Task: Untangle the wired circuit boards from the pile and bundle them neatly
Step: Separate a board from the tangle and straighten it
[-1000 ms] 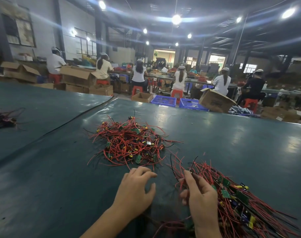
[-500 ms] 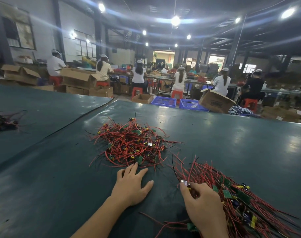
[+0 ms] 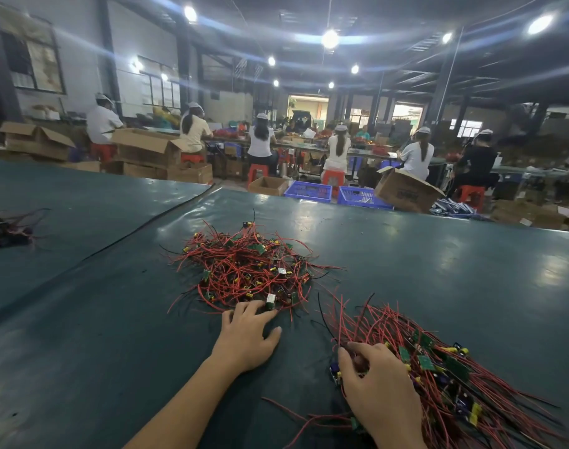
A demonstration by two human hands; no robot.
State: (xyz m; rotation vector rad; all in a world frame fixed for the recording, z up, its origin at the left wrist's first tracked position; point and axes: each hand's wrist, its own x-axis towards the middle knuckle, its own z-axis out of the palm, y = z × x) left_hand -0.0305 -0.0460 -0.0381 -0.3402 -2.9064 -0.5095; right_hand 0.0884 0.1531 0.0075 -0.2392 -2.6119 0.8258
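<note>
A tangled pile (image 3: 247,270) of red-wired green circuit boards lies in the middle of the dark green table (image 3: 438,270). My left hand (image 3: 247,335) lies flat on the table with straight, spread fingers, the fingertips touching a board at the pile's near edge. At the lower right lies a sorted bundle (image 3: 445,377) of boards with their wires running side by side. My right hand (image 3: 377,387) rests on its left end, thumb and fingers curled over the wires and a small board there.
A smaller dark heap of wires (image 3: 4,228) lies at the far left on the neighbouring table sheet. Beyond the table's far edge stand cardboard boxes (image 3: 406,192) and blue crates (image 3: 309,191). Several seated people work at benches behind them.
My left hand slid forward from the bare table until its fingertips reached the pile's near edge. My right hand moved down and right, onto the bundle's left end.
</note>
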